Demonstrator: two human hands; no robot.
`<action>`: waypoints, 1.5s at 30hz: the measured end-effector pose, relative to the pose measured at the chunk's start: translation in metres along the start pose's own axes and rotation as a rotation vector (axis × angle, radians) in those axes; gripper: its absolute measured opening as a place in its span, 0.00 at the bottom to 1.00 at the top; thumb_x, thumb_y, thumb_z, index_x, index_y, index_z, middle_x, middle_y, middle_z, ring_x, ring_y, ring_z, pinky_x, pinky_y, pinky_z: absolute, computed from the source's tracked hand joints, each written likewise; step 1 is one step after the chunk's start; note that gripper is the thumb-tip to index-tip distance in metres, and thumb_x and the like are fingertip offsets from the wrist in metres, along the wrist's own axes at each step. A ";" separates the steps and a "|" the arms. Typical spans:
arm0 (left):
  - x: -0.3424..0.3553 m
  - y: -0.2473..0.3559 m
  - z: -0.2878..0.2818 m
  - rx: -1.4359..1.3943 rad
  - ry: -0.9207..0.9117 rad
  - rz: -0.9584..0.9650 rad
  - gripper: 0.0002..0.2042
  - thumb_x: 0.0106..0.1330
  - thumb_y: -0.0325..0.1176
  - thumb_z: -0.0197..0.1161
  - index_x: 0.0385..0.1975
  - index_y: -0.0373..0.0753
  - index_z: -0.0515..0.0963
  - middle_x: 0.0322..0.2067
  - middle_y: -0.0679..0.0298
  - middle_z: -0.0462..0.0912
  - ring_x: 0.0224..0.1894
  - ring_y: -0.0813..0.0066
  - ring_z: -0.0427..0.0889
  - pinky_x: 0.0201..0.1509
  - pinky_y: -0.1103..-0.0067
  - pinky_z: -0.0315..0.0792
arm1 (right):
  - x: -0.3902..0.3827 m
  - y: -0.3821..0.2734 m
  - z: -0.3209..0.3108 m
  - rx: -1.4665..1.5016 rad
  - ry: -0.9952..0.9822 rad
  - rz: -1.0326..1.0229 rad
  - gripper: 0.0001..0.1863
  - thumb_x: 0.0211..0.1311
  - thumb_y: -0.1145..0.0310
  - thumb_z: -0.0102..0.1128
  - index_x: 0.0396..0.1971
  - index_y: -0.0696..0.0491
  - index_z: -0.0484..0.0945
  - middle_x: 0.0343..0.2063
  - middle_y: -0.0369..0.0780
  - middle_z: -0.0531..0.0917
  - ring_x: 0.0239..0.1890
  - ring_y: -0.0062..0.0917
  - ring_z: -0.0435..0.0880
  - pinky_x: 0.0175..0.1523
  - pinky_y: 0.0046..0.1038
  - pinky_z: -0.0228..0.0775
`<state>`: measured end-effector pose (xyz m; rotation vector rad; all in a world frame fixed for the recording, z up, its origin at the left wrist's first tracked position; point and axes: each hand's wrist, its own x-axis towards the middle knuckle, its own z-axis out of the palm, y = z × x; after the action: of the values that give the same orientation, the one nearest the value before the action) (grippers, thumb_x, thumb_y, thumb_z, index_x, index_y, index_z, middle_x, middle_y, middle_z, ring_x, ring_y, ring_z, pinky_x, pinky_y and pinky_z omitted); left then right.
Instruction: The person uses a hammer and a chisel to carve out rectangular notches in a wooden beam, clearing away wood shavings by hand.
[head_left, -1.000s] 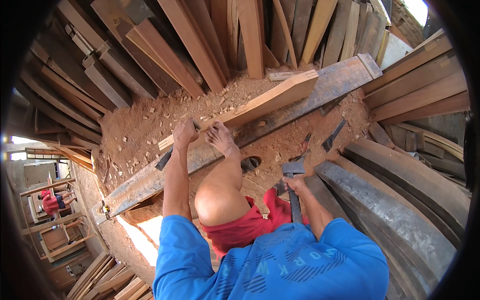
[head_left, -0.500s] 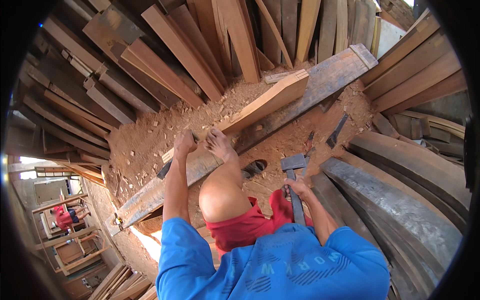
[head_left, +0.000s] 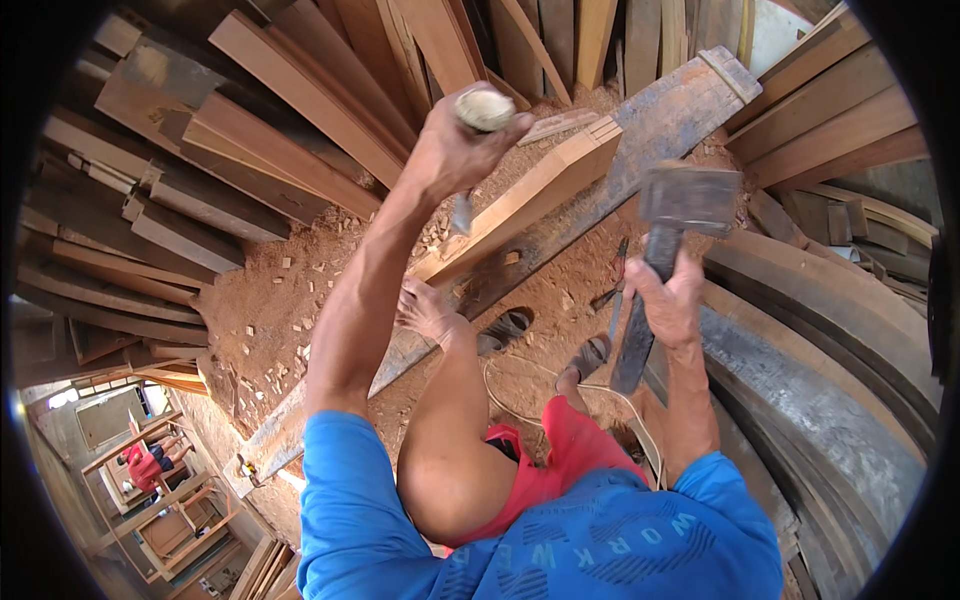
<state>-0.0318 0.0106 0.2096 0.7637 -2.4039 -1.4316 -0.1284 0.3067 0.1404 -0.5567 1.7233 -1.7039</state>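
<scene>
My left hand (head_left: 445,150) is closed around a chisel, whose pale round handle end (head_left: 485,110) faces up. Its metal blade (head_left: 462,214) points down at the reddish wooden beam (head_left: 545,205); I cannot tell whether the tip touches the wood. The beam lies along a worn plank bench (head_left: 660,135), and my bare left foot (head_left: 430,310) is on or against its near end. On the right, my right hand (head_left: 668,300) grips the dark handle of a mallet (head_left: 690,198), raised and slightly blurred, its blocky head above the fist.
Many boards (head_left: 300,90) lean along the far and left sides. Curved timbers (head_left: 820,370) are stacked at right. Wood chips and sawdust (head_left: 270,300) cover the ground. A tool with a red part (head_left: 620,258) and a cord (head_left: 510,400) lie near my feet. Another person (head_left: 148,468) is at far left.
My left hand has moved up and right along the beam with the chisel. The mallet in my right hand has risen from beside my thigh. My view has shifted a little.
</scene>
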 end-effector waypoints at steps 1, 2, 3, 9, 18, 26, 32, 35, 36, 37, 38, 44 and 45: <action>0.013 -0.005 0.014 -0.042 -0.007 0.038 0.19 0.66 0.49 0.73 0.29 0.41 0.76 0.20 0.72 0.75 0.25 0.81 0.73 0.31 0.77 0.71 | 0.006 -0.008 0.000 0.044 0.028 -0.090 0.14 0.68 0.69 0.65 0.45 0.60 0.72 0.28 0.38 0.80 0.22 0.20 0.79 0.28 0.25 0.75; 0.026 -0.017 0.026 -0.071 -0.025 0.134 0.19 0.66 0.48 0.73 0.28 0.40 0.76 0.20 0.73 0.74 0.25 0.82 0.72 0.31 0.77 0.69 | 0.014 -0.015 -0.001 0.087 0.055 -0.179 0.13 0.69 0.70 0.63 0.46 0.60 0.72 0.28 0.38 0.80 0.22 0.20 0.79 0.29 0.25 0.75; 0.037 -0.025 0.037 -0.078 -0.035 0.158 0.19 0.67 0.48 0.73 0.28 0.40 0.76 0.20 0.73 0.74 0.25 0.82 0.71 0.31 0.77 0.69 | 0.020 -0.019 -0.003 0.128 0.086 -0.266 0.12 0.69 0.72 0.62 0.46 0.61 0.73 0.29 0.38 0.80 0.22 0.21 0.79 0.31 0.26 0.74; 0.059 -0.071 0.057 -0.039 -0.009 0.212 0.18 0.67 0.46 0.73 0.28 0.39 0.77 0.19 0.74 0.73 0.26 0.83 0.70 0.30 0.78 0.67 | 0.043 -0.033 -0.005 0.052 0.240 -0.281 0.12 0.70 0.73 0.60 0.47 0.63 0.73 0.23 0.39 0.78 0.22 0.21 0.77 0.30 0.26 0.72; 0.062 -0.094 0.061 -0.141 -0.060 0.172 0.16 0.67 0.43 0.73 0.30 0.38 0.77 0.22 0.74 0.75 0.28 0.84 0.72 0.33 0.79 0.70 | 0.072 -0.037 0.005 0.118 0.275 -0.326 0.11 0.70 0.72 0.61 0.45 0.63 0.76 0.22 0.39 0.76 0.23 0.21 0.76 0.31 0.26 0.71; 0.066 -0.095 0.078 -0.062 -0.143 0.219 0.13 0.67 0.39 0.74 0.34 0.37 0.79 0.28 0.71 0.80 0.32 0.83 0.75 0.38 0.78 0.75 | 0.142 -0.025 0.016 -0.779 0.129 -0.196 0.19 0.65 0.58 0.69 0.41 0.60 0.80 0.32 0.44 0.86 0.28 0.22 0.85 0.36 0.26 0.76; 0.044 -0.111 0.074 -0.031 -0.085 0.273 0.13 0.67 0.40 0.74 0.34 0.37 0.80 0.26 0.71 0.80 0.30 0.82 0.76 0.37 0.77 0.76 | 0.149 0.002 0.015 -0.825 -0.121 -0.456 0.17 0.61 0.58 0.70 0.40 0.57 0.81 0.32 0.38 0.85 0.25 0.19 0.82 0.32 0.24 0.75; 0.044 -0.104 0.055 -0.080 -0.093 0.201 0.13 0.67 0.40 0.73 0.33 0.37 0.79 0.25 0.72 0.79 0.29 0.83 0.76 0.36 0.78 0.75 | 0.140 -0.043 0.022 -0.547 0.023 -0.170 0.12 0.65 0.62 0.68 0.38 0.55 0.81 0.25 0.32 0.81 0.21 0.13 0.76 0.28 0.20 0.69; 0.045 -0.095 0.049 -0.095 -0.071 0.232 0.13 0.68 0.40 0.73 0.33 0.38 0.79 0.24 0.73 0.79 0.29 0.83 0.76 0.36 0.78 0.75 | 0.144 -0.044 0.015 -0.468 0.037 -0.224 0.10 0.67 0.64 0.67 0.37 0.54 0.81 0.23 0.30 0.80 0.20 0.13 0.75 0.28 0.20 0.68; 0.046 -0.090 0.045 -0.109 -0.048 0.262 0.13 0.68 0.40 0.73 0.33 0.38 0.79 0.24 0.73 0.79 0.28 0.83 0.75 0.36 0.79 0.74 | 0.144 -0.047 0.011 -0.395 0.059 -0.241 0.08 0.68 0.66 0.66 0.38 0.55 0.81 0.24 0.32 0.80 0.21 0.14 0.75 0.29 0.21 0.68; 0.048 -0.089 0.044 -0.054 -0.026 0.289 0.13 0.68 0.40 0.73 0.33 0.38 0.79 0.24 0.72 0.79 0.29 0.83 0.75 0.35 0.79 0.74 | 0.143 -0.050 0.010 -0.316 0.077 -0.266 0.08 0.68 0.67 0.66 0.39 0.55 0.81 0.24 0.33 0.79 0.22 0.15 0.75 0.30 0.21 0.68; 0.056 -0.100 0.056 -0.051 -0.008 0.284 0.14 0.68 0.42 0.73 0.33 0.37 0.79 0.25 0.72 0.79 0.31 0.84 0.76 0.36 0.78 0.74 | 0.140 -0.070 0.002 -0.157 0.105 -0.423 0.06 0.68 0.71 0.67 0.40 0.56 0.81 0.25 0.34 0.79 0.24 0.18 0.76 0.31 0.23 0.69; 0.056 -0.098 0.056 -0.064 -0.029 0.270 0.14 0.67 0.42 0.73 0.33 0.37 0.79 0.25 0.72 0.79 0.31 0.84 0.76 0.36 0.78 0.74 | 0.143 -0.070 0.000 -0.156 0.107 -0.450 0.06 0.68 0.71 0.67 0.39 0.56 0.81 0.26 0.34 0.80 0.25 0.17 0.76 0.31 0.23 0.70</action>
<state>-0.0732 -0.0157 0.0932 0.3868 -2.3611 -1.4089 -0.2388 0.2029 0.1887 -1.0020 1.9234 -1.9376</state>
